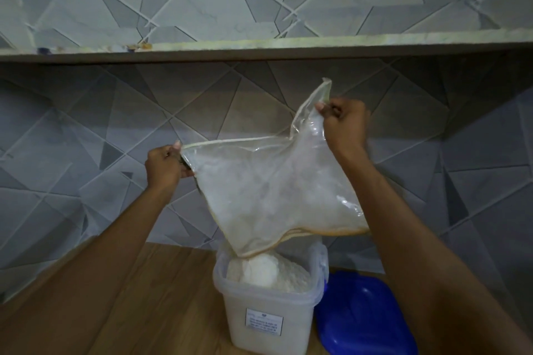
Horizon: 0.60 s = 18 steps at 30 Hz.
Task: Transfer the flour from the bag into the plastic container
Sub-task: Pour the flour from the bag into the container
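I've got the bag (268, 184) upside down in the centre of the frame, mouth pointing down into the plastic container (268, 308) at bottom centre. Left hand (165, 166), mid-left, has fingers curled and pinching the bag's upper-left corner. Right hand (344, 124), upper right of centre, fingers curled tight, pinching the opposite corner, held higher, so the bag hangs tilted. Flour (268, 269) is heaped in a mound above the container's rim, w/ the bag's lowest tip touching or just over the mound; can't tell which. Some white stuff clings inside the bag, mostly lower right.

My read: nearly done, this is the shake-out stage. To do it well I'd keep the bag's low point over the middle of the container, not the edge, since the heap is already high & extra could slide off onto the wooden counter (144, 297). Small taps, no big shakes – flour puffs up. I'd lift the right corner a bit more so what's left in the lower-right fold runs toward the opening. Blue lid (366, 317) lies just beside the container at lower right, ready for after; the mound prob needs levelling first.
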Tool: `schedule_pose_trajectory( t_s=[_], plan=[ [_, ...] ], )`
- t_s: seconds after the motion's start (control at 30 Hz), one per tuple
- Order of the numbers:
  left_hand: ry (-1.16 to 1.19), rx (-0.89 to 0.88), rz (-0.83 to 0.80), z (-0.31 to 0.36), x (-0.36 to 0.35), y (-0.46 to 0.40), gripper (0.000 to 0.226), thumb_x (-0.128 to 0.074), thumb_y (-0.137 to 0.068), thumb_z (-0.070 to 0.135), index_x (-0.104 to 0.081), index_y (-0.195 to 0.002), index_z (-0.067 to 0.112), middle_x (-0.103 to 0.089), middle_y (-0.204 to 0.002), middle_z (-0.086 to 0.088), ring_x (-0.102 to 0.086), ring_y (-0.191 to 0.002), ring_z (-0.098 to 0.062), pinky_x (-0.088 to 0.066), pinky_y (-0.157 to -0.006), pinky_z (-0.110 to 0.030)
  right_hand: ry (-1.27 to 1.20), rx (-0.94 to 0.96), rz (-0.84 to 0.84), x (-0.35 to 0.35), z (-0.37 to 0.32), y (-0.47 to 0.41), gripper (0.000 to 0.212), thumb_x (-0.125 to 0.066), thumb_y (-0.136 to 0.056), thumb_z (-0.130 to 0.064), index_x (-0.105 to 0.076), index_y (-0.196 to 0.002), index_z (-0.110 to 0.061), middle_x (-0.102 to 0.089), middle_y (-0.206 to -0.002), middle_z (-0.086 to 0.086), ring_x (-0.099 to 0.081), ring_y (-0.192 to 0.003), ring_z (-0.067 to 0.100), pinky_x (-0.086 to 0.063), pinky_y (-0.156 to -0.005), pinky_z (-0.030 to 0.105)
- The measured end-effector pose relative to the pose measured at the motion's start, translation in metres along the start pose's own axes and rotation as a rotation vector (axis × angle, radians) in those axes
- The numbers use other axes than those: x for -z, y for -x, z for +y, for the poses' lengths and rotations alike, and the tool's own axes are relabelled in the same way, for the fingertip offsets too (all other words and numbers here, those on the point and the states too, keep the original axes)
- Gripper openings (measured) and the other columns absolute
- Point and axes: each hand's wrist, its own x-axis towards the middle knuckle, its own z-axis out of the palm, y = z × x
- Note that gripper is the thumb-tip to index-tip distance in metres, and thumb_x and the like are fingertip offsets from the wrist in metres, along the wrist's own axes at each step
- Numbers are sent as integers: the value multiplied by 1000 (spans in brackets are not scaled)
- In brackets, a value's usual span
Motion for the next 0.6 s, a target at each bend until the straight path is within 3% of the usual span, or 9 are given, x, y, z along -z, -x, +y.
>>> schedule_pose_trajectory(
  t_s=[0.07, 0.13, 0.27, 0.37, 0.47, 0.6],
  plan=[
    [24, 9, 34, -5, 1, 0, 27, -54, -104, 24, -64, -102, -1, -67, -94, -23, -67, -63, -27, -63, -51, -37, -41, -26, 82, -1, 4, 1, 48, -67, -93, -17, -43, -51, -20, -39, -43, -10, -33, -42, 0, -29, -48, 22],
    [11, -5, 64, -10, 1, 1, 28, -55, -104, 25, -66, -101, 0, -68, -91, -22, -67, -62, -26, -62, -54, -44, -24, -7, 47, -2, 5, 2, 46, -66, -93, -19, -44, -53, -16, -38, -46, -8, -31, -47, 2, -30, -52, 26],
    [27, -24, 80, -13, -1, 1, 29, -55, -104, 25, -67, -100, -1, -69, -89, -23, -68, -63, -27, -62, -50, -36, -88, -17, 116, -8, 8, 5, 38, -64, -94, -20, -51, -60, -10, -44, -52, -3, -37, -51, 7, -32, -53, 27],
    [15, -28, 88, -11, -3, 1, 29, -55, -104, 24, -67, -100, -2, -69, -89, -22, -68, -64, -27, -63, -54, -40, -26, 9, 86, -11, 5, 12, 37, -64, -96, -20, -55, -62, -8, -44, -51, -4, -36, -47, 4, -32, -51, 23],
    [66, -19, 86, -6, -6, 3, 31, -53, -105, 25, -66, -105, -4, -68, -90, -21, -67, -65, -28, -62, -50, -33, -118, -75, 188, -10, 7, 11, 30, -63, -97, -21, -62, -68, -12, -51, -55, -5, -42, -50, 3, -38, -53, 23],
    [50, -14, 84, -5, -5, 6, 28, -53, -105, 25, -65, -102, 0, -68, -90, -20, -68, -68, -28, -63, -51, -34, -67, -26, 145, -8, 2, 11, 44, -64, -95, -18, -46, -54, -18, -40, -47, -6, -38, -44, 3, -31, -50, 22]
  ],
)
